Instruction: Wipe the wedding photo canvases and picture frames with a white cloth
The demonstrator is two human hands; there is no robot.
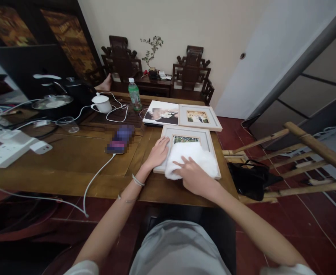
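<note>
A light wooden picture frame (214,152) lies flat near the right end of the table, a small photo (186,139) partly showing inside its pale mat. On the frame's left edge rests my left hand (158,152), fingers stretched out and flat. My right hand (195,173) grips a fluffy white cloth (205,158), its fingers pressed into the cloth over the frame's lower part. The cloth hides much of the glass and the bottom of the photo. Just behind lie a second framed photo (218,122) and a stack topped by a large photo print (168,107).
A charging phone (120,140) lies left of my hands. Further along the wooden table (128,183) are a green bottle (134,95), a white lidded cup (101,103), a plastic cup (68,125) and a power strip (9,147). A bamboo rack (314,152) stands at right.
</note>
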